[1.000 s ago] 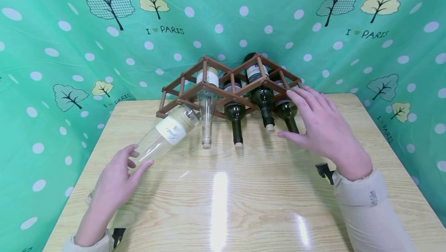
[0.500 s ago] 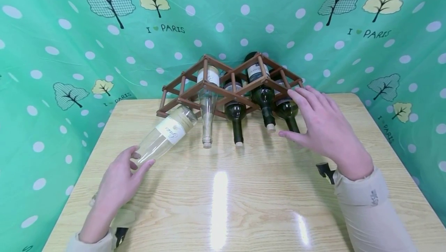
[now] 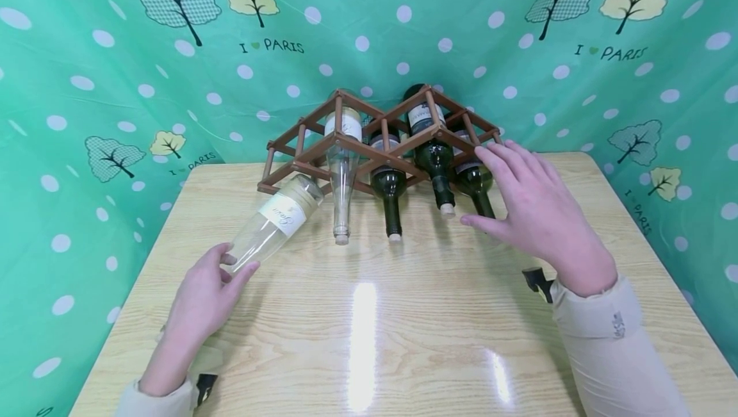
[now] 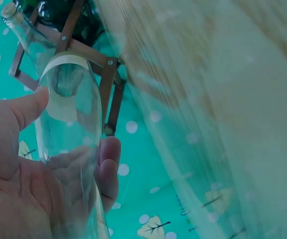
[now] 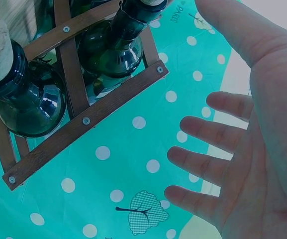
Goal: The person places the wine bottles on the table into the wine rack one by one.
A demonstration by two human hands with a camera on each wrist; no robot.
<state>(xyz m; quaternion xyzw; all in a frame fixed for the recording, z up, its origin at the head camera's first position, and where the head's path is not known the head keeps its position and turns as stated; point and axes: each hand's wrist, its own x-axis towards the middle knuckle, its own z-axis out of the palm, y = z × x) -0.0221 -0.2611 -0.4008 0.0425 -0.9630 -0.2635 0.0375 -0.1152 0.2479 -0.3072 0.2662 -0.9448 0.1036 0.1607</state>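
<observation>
My left hand grips a clear glass wine bottle with a white label, thumb on one side and fingers curled on the other. The bottle lies slanted, its base end at the left end of a brown wooden wine rack, while its neck runs back under the hand. In the left wrist view, the palm shows through the clear bottle. My right hand is spread beside the rack's right end, holding nothing. Nearest to it is a dark green bottle. In the right wrist view the right hand's fingers are straight and apart.
The rack holds another clear bottle, a dark green bottle in the middle and a higher one, all with corked necks facing me. The light wood table ends at a green dotted cloth behind and at the sides.
The left hand has moved slightly forward and to the right, and the held bottle's base has shifted slightly at the rack's left end. The right hand has stayed almost still.
</observation>
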